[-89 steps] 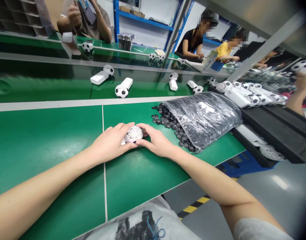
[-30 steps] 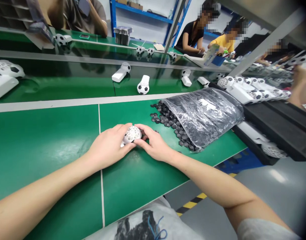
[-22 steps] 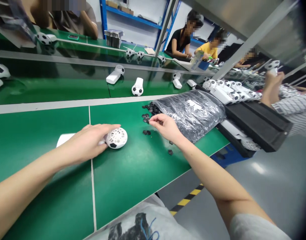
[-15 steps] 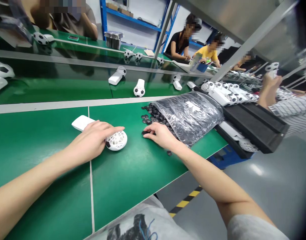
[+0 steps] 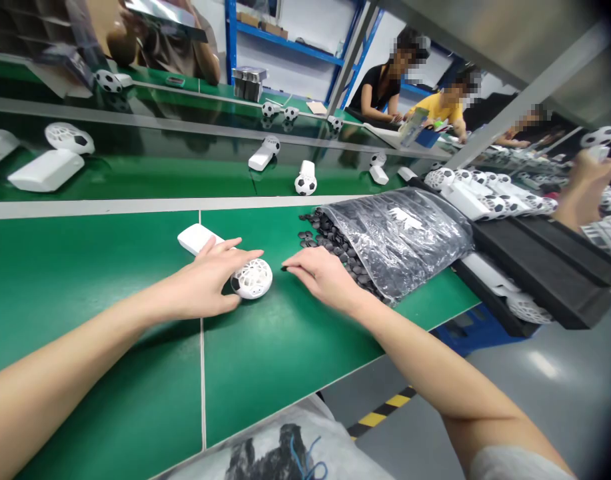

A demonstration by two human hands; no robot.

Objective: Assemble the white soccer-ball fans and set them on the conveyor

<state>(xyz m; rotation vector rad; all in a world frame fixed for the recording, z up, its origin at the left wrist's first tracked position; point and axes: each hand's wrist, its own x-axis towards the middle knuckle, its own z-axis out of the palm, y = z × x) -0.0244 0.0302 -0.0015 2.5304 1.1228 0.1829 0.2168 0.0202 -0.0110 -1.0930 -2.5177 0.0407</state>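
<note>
A white handheld device with a football-patterned round head [image 5: 255, 279] lies on the green worktop, its white handle pointing to the far left. My left hand [image 5: 205, 280] is over its middle with fingers spread, the index finger by the top of the head and the thumb near its lower left. Whether the palm presses on it is hidden. To the right of the head, my right hand [image 5: 322, 277] pinches a small black disc [image 5: 284, 268] between thumb and fingertips. Loose black discs [image 5: 335, 237] spill from a clear plastic bag [image 5: 400, 233] behind that hand.
Black trays [image 5: 540, 260] holding similar white devices stand at the right, overhanging the worktop edge. Beyond a pale rail [image 5: 150, 205], more football-headed devices [image 5: 305, 181] lie on a green strip. Co-workers sit across, and another person's hand [image 5: 585, 183] holds a device at far right.
My right hand has lifted a black disc away from the pile, toward the device. My left hand's fingers have spread and its thumb shows. The whole view has shifted.
</note>
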